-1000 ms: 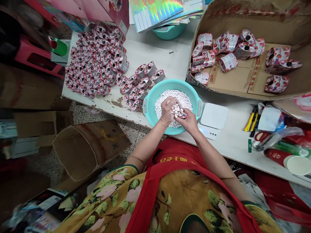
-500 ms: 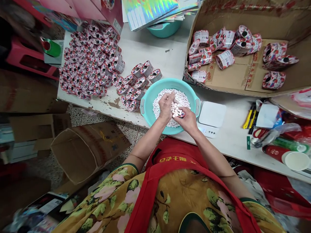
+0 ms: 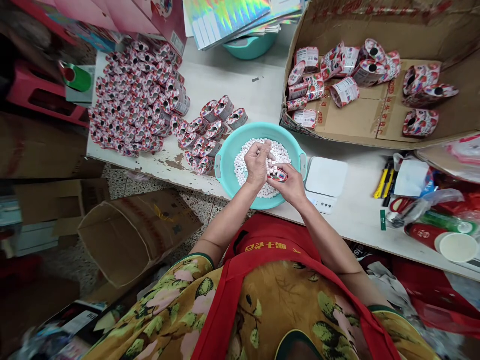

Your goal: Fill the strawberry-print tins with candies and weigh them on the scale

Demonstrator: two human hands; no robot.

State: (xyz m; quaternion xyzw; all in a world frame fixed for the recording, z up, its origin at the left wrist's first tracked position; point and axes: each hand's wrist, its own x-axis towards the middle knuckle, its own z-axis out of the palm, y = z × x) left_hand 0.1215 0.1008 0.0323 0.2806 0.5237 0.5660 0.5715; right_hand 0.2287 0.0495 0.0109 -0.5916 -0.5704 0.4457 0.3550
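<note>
Both hands are together over a turquoise basin [image 3: 225,176] that holds a bed of small white candies [image 3: 245,149]. My right hand [image 3: 293,186] grips a small strawberry-printed packet [image 3: 279,175], its printed end facing up. Cupped above it, my left hand [image 3: 258,162] has its fingers curled round some white candies, and a few of these lie at the packet's opening. The left fingers partly hide both the opening and the candies.
Many like packets [image 3: 131,100] crowd the table's left, with several more [image 3: 210,130] beside the basin. A white scale [image 3: 327,177] stands right of it. Behind is a cardboard box [image 3: 360,120] holding packets. Cutters [image 3: 384,182] lie at right; an open carton [image 3: 112,240] is on the floor.
Fewer candies are heaped over the packet now, and more of its printed end shows. Both hands keep nearly the same place over the basin.
</note>
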